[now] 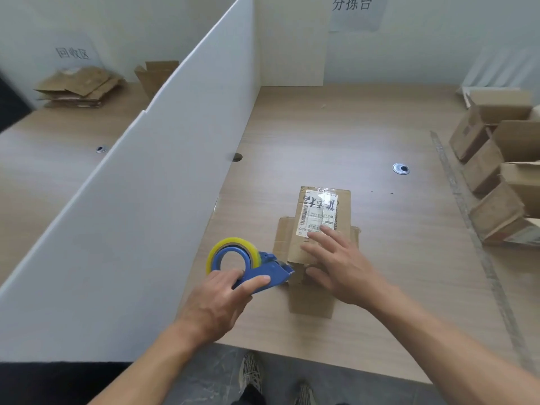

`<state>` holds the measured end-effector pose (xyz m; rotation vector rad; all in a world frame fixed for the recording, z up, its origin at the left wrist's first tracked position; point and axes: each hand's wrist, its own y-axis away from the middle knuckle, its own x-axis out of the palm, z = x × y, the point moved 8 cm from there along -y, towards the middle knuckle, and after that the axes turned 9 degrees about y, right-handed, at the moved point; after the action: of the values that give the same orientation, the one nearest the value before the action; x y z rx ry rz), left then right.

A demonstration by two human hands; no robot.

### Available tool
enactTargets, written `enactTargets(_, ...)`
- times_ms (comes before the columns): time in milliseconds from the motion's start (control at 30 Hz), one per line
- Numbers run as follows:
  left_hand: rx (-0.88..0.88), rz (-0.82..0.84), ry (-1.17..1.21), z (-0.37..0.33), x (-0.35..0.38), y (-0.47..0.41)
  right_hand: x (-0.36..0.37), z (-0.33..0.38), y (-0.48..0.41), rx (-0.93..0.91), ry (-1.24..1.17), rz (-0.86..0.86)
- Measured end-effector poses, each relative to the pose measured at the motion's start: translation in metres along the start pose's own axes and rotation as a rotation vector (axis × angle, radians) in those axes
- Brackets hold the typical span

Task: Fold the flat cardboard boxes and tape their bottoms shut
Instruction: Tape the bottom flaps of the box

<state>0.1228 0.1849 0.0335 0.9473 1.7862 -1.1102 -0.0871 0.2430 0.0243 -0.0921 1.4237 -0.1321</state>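
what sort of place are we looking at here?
Probably a parcel packing or sorting station: a wall sign reading 分拣台, flattened cardboard piled behind the white divider, folded boxes lined up at right, tape dispenser in the left hand.

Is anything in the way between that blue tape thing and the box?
Nothing visible. The left hand holds the tape dispenser with its nose against the near-left edge of the cardboard box; the right hand presses on the box just beside it.
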Motion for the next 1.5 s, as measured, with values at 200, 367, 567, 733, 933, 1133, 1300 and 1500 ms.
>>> enactTargets(200,0.063,0.029,0.003,-0.01,-0.004,0.0,-0.015,0.031,0.001,-0.224,-0.065,-0.149)
enactTargets(367,0.106,0.065,0.007,-0.014,-0.011,-0.001,-0.012,0.034,0.007,-0.259,-0.134,-0.127)
enactTargets(567,0.202,0.074,-0.039,-0.023,-0.023,-0.005,-0.003,0.027,0.009,-0.148,-0.366,0.05)
enactTargets(733,0.255,0.11,-0.038,-0.03,-0.021,-0.01,-0.015,0.023,0.005,-0.114,-0.439,-0.075)
enactTargets(933,0.223,0.182,0.171,-0.036,-0.028,-0.026,-0.022,0.007,0.016,0.052,-0.414,-0.182)
enactTargets(1133,-0.162,0.28,0.251,0.015,-0.05,-0.033,-0.025,-0.075,0.074,0.426,-0.538,-0.105)
enactTargets(1300,-0.355,0.432,0.15,0.028,-0.041,-0.064,-0.003,-0.096,0.085,0.614,-0.65,-0.011)
enactTargets(1500,-0.391,0.565,0.05,0.031,-0.037,-0.097,0.015,-0.104,0.083,0.698,-0.616,0.054)
